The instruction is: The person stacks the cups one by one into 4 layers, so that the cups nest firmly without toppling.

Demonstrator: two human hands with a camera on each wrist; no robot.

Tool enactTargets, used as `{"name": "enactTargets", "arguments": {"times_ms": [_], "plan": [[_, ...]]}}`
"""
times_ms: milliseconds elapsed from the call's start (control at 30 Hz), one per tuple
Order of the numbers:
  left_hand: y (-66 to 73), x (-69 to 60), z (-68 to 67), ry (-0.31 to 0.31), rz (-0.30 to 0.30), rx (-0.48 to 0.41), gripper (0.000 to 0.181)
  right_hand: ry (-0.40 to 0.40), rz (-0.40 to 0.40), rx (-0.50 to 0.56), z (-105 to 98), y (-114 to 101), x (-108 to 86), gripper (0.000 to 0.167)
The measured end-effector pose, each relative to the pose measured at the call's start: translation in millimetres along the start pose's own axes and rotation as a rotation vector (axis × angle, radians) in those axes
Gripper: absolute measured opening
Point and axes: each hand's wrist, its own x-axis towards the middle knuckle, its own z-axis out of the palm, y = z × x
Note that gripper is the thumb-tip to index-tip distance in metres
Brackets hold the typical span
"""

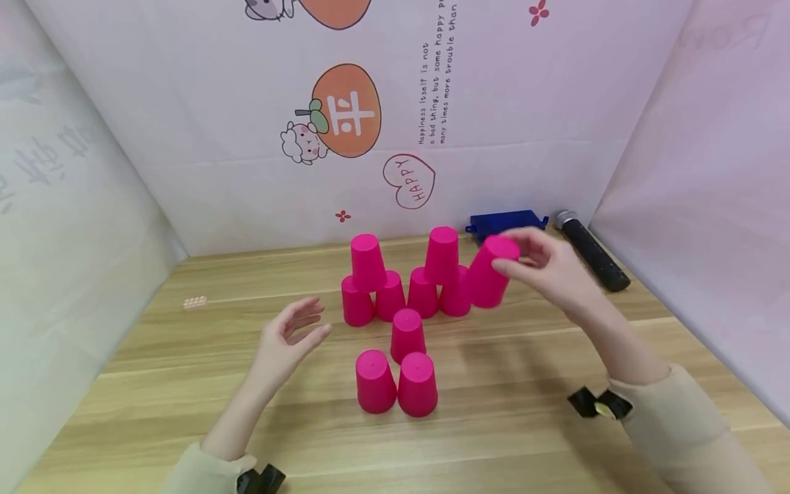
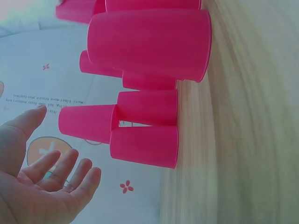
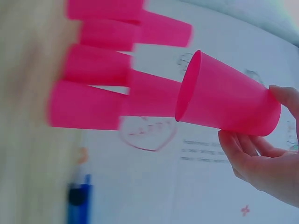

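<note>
My right hand (image 1: 549, 271) holds a pink cup (image 1: 492, 271) upside down and tilted, thumb and fingers round its narrow end, in the air right of the back cups. In the right wrist view the held cup (image 3: 229, 95) shows its open rim. Two back pairs of upside-down cups each carry one on top, the left top cup (image 1: 368, 263) and the right top cup (image 1: 441, 255). In front are a single cup (image 1: 407, 335) and two side by side, a left one (image 1: 375, 381) and a right one (image 1: 417, 384). My left hand (image 1: 286, 346) hovers empty at their left, fingers relaxed.
At the back right of the wooden table (image 1: 247, 274) lie a blue object (image 1: 503, 223) and a black microphone (image 1: 592, 252). A small pale patch (image 1: 194, 302) lies at the left. Printed white cloth (image 1: 247, 171) stands behind and at both sides.
</note>
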Motion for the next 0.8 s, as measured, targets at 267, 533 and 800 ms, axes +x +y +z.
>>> {"name": "enactTargets", "arguments": {"times_ms": [267,533,800], "plan": [[0.8,-14.2,3.9,-0.054,-0.002,-0.019,0.055,0.052,-0.023,0.003,5,-49,49.1,0.048],[3.4,-22.9,17.5,-0.117,-0.019,-0.018,0.057,-0.014,-0.032,-0.051,27,-64,88.3,0.048],[4.9,-30.8,34.8,-0.195,-0.056,-0.022,0.063,-0.12,-0.052,-0.116,42,-65,115.6,0.044]]}}
